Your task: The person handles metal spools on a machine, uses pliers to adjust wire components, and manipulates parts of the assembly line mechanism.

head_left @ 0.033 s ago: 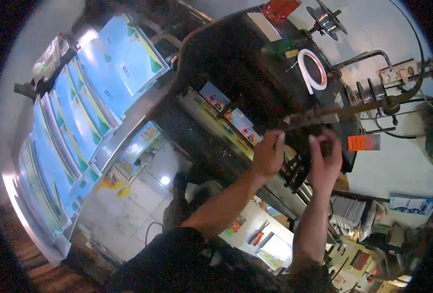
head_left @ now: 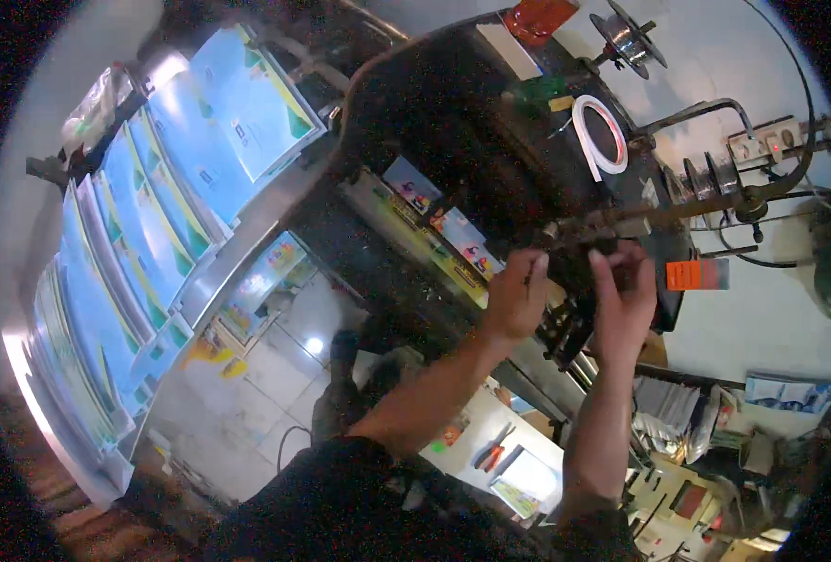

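Note:
My left hand (head_left: 516,298) is closed, fingers pinched together beside the dark metal head of a machine (head_left: 565,323). Something thin and dark shows at its fingertips, too small to name. Across from it, my right hand (head_left: 624,304) has its thumb and fingers bent toward each other at the same machine head. Whatever lies between those fingertips is lost in shadow. Just above both hands runs a rusty metal arm (head_left: 593,229). Left of my left hand, printed booklets (head_left: 464,245) lie along a rail on the machine's dark table (head_left: 406,112).
Stacks of blue-green booklets (head_left: 247,117) line a metal shelf at the left. A white tape roll (head_left: 584,140), wire spools (head_left: 628,42) and an orange-grey box (head_left: 696,275) are beyond my hands. Pliers (head_left: 496,451) lie on a white surface below, between my forearms.
My right thumb and fingers have come slightly closer together at the machine head. My left hand stays in nearly the same place.

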Motion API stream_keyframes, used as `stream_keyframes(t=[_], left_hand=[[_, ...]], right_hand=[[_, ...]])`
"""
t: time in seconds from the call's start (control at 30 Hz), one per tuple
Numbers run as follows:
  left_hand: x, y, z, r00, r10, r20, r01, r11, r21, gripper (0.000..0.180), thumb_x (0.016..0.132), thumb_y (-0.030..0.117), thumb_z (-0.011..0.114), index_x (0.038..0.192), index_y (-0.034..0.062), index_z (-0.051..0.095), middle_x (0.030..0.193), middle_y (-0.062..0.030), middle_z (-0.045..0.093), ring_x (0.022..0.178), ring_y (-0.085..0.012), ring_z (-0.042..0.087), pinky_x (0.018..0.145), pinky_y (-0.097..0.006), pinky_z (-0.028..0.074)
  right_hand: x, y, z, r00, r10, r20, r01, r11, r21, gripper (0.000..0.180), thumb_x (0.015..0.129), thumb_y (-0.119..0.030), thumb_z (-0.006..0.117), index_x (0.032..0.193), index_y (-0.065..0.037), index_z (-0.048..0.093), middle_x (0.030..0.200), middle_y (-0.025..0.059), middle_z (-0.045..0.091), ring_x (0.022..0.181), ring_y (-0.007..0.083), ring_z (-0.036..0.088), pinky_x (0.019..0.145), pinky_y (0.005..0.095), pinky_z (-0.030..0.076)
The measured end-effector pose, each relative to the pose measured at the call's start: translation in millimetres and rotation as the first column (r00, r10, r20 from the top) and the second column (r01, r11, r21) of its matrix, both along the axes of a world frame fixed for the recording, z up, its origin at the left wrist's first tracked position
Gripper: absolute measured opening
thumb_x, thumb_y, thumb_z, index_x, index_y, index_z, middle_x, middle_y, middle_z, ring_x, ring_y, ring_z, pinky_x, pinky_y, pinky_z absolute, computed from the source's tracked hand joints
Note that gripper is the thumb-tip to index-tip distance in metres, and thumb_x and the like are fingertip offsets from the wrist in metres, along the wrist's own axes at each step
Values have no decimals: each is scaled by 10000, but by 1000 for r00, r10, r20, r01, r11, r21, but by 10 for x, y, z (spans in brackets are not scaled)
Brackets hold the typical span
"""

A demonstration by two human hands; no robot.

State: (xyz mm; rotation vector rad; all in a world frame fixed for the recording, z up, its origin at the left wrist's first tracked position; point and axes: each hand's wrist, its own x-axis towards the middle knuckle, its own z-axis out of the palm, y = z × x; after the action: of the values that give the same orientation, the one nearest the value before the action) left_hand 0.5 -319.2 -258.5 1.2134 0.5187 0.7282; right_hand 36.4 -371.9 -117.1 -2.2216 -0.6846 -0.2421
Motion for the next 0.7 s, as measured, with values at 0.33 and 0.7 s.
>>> stream_keyframes(t=[0.33, 0.7], left_hand=[[-17, 33, 267, 991, -94, 96, 132, 814, -566, 279, 936, 317, 577, 927, 40, 605, 715, -46, 656, 573, -108, 585, 508, -239, 464], [30, -66, 355, 995, -10, 103, 80, 712, -698, 310, 937, 316, 582, 990, 15, 630, 793, -41, 644, 592, -84, 543, 517, -224, 452]], right_hand=[[147, 166, -87, 976, -139, 166, 171, 966, -195, 375, 773, -170, 781, 926, -32, 468, 816, 33, 518, 744, 130, 480, 683, 254, 415], [186, 166, -170, 978, -117, 171, 132, 988, -83, 393, 775, -184, 781, 942, -20, 465, 814, 59, 535, 726, 150, 510, 662, 284, 442]])
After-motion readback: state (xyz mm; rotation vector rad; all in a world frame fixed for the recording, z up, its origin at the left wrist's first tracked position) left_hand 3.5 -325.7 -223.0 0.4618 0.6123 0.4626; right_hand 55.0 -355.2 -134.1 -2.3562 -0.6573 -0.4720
